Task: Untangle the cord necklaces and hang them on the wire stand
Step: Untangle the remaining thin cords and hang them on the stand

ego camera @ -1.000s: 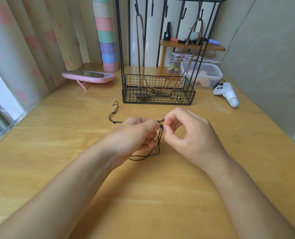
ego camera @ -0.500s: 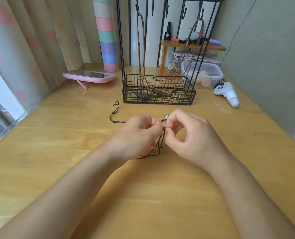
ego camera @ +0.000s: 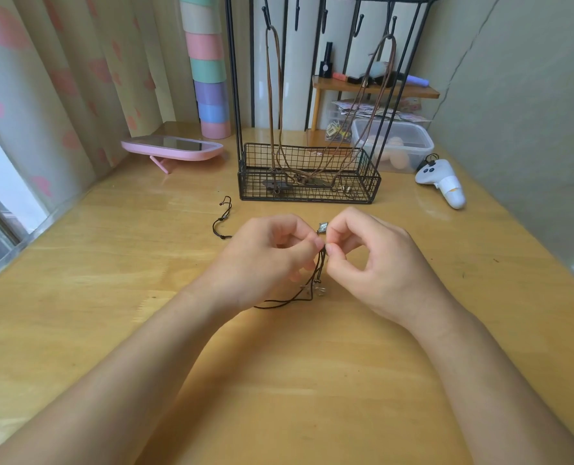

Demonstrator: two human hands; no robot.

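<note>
A black cord necklace hangs in a tangle between my hands over the middle of the wooden table. My left hand and my right hand both pinch the cord where their fingertips meet. A small metal pendant sticks up just above the pinch. One loose cord end lies on the table to the left. Behind stands the black wire stand, with two brown cord necklaces hanging from its hooks into the basket.
A pink mirror sits at the back left beside a stack of pastel cups. A white controller and a clear plastic box lie at the back right, in front of a small wooden shelf.
Both hands have stayed at the same spot, working the knot with small finger shifts. The pendant now shows more clearly above the fingertips.
</note>
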